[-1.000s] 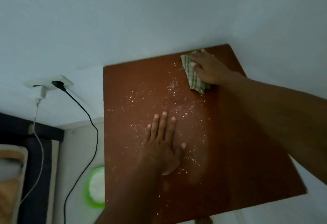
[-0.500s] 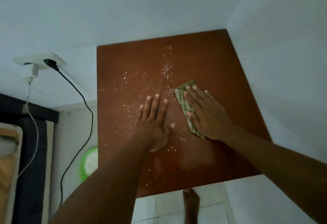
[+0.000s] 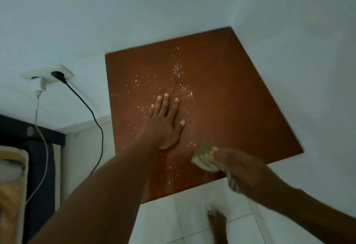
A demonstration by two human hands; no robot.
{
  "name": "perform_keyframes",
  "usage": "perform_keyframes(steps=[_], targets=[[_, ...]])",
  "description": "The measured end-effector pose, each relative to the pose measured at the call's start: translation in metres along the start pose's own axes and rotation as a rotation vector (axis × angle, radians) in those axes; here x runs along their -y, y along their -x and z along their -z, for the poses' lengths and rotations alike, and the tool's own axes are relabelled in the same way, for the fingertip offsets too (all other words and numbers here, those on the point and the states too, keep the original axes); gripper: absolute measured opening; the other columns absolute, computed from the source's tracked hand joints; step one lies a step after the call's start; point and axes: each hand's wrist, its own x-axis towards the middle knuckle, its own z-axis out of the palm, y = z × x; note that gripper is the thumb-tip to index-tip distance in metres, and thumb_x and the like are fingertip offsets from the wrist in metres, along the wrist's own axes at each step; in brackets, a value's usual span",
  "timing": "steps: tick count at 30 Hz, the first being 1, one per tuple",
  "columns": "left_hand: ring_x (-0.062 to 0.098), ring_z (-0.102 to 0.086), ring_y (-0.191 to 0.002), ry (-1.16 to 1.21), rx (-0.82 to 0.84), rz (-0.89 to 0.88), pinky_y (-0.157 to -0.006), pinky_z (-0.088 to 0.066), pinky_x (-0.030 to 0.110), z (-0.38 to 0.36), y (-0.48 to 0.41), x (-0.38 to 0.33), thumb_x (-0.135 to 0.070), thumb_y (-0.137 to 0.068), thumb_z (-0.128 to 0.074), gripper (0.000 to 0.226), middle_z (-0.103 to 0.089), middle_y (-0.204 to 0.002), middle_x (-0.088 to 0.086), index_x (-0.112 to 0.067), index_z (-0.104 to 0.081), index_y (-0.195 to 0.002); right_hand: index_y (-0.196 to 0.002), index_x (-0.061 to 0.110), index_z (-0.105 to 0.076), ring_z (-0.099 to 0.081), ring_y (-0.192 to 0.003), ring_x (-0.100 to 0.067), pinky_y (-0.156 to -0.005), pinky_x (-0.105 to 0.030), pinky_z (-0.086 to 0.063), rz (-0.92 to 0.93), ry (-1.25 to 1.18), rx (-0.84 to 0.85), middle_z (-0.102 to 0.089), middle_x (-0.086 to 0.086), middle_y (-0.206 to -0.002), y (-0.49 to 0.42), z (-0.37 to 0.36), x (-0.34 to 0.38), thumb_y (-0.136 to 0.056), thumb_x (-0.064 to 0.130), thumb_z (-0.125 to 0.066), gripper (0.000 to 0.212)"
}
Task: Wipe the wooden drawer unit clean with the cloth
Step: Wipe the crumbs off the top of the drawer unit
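Wooden drawer unit seen from above, only its red-brown top showing; it sits tucked into the white wall corner. Pale crumbs scatter over the middle of the top, thinning toward its near edge.

Left hand lies flat, palm down, on the middle of the top, fingers spread and straight, holding nothing; crumbs lie around its fingertips.

Right hand is motion-blurred at the near edge of the top, fingers curled and gripping the cloth. Cloth is green-and-pale checked, bunched, one end trailing below the hand past the near edge. Whether the cloth touches the wood cannot be told through the blur.

Left of the unit, a wall socket carries a black cable and a white charger. Below the unit's near edge, a bare foot stands on white floor tiles.
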Motion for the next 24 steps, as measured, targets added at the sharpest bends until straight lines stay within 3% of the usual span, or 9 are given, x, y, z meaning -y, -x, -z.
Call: perform_keyframes(steps=[2, 4, 8, 13, 15, 17, 20, 24], targets=[[0.025, 0.032, -0.148, -0.039, -0.054, 0.04, -0.124, 0.011, 0.044, 0.001, 0.009, 0.019, -0.062, -0.1, -0.009, 0.075, 0.033, -0.162, 0.007, -0.023, 0.023, -0.156, -0.127, 0.007, -0.066, -0.066, -0.117, -0.022, -0.108, -0.024, -0.047, -0.131, -0.033, -0.227, -0.069, -0.011, -0.126, -0.052, 0.022, -0.031, -0.104, 0.02, -0.047, 0.033], [0.026, 0.032, -0.148, -0.041, -0.058, 0.099, -0.125, 0.008, 0.045, 0.001, 0.012, 0.032, -0.064, -0.1, -0.008, 0.077, 0.034, -0.161, 0.007, -0.021, 0.024, -0.155, -0.131, 0.002, -0.062, -0.064, -0.119, -0.031, -0.109, -0.022, -0.041, -0.236, -0.028, -0.272, -0.065, -0.019, -0.13, -0.115, 0.037, -0.064, -0.093, 0.002, -0.056, 0.038], [0.027, 0.037, -0.146, 0.013, -0.06, 0.152, -0.122, 0.015, 0.045, -0.003, 0.0, 0.035, -0.061, -0.101, -0.008, 0.075, 0.04, -0.159, 0.006, -0.023, 0.03, -0.153, -0.135, 0.003, -0.059, -0.063, -0.117, -0.04, -0.103, -0.05, -0.051, -0.259, 0.011, -0.159, -0.064, -0.022, -0.131, -0.238, 0.054, -0.113, -0.079, -0.014, -0.068, 0.059], [0.024, 0.041, -0.144, 0.041, -0.053, 0.17, -0.12, 0.018, 0.043, -0.002, 0.001, 0.035, -0.062, -0.101, -0.009, 0.074, 0.043, -0.158, 0.003, -0.027, 0.032, -0.152, -0.136, 0.011, -0.057, -0.068, -0.104, -0.039, -0.093, -0.047, -0.056, -0.154, 0.049, -0.056, -0.062, -0.018, -0.133, -0.325, 0.046, -0.144, -0.1, 0.004, -0.049, 0.038], [0.023, 0.041, -0.144, 0.043, -0.059, 0.178, -0.12, 0.018, 0.043, -0.002, 0.002, 0.034, -0.062, -0.1, -0.009, 0.074, 0.042, -0.158, 0.002, -0.028, 0.031, -0.152, -0.141, 0.012, -0.053, -0.058, -0.125, -0.038, -0.106, -0.048, -0.047, -0.115, 0.082, 0.047, -0.055, -0.017, -0.143, -0.341, 0.034, -0.161, -0.101, 0.009, -0.046, 0.041], [0.022, 0.041, -0.144, 0.044, -0.06, 0.184, -0.121, 0.017, 0.044, -0.002, 0.003, 0.032, -0.062, -0.1, -0.009, 0.073, 0.041, -0.159, 0.001, -0.028, 0.03, -0.153, -0.149, 0.015, -0.043, -0.035, -0.147, -0.03, -0.121, -0.045, -0.029, -0.112, 0.126, 0.13, -0.04, -0.011, -0.157, -0.349, 0.025, -0.174, -0.104, 0.022, -0.042, 0.045], [0.021, 0.041, -0.145, 0.044, -0.061, 0.184, -0.121, 0.017, 0.043, 0.0, 0.005, 0.031, -0.062, -0.101, -0.01, 0.074, 0.039, -0.16, 0.001, -0.029, 0.029, -0.153, -0.153, 0.013, -0.036, -0.019, -0.154, -0.024, -0.125, -0.045, -0.017, -0.089, 0.155, 0.132, -0.031, -0.009, -0.162, -0.356, 0.019, -0.181, -0.104, 0.042, -0.026, 0.058], [0.021, 0.041, -0.145, 0.027, -0.057, 0.19, -0.121, 0.017, 0.043, 0.001, 0.005, 0.031, -0.062, -0.101, -0.009, 0.073, 0.04, -0.16, 0.002, -0.029, 0.03, -0.153, -0.159, 0.014, -0.018, -0.006, -0.156, -0.024, -0.126, -0.05, -0.013, -0.052, 0.269, 0.149, -0.014, -0.006, -0.168, -0.354, 0.001, -0.184, -0.102, 0.042, -0.016, 0.063]])
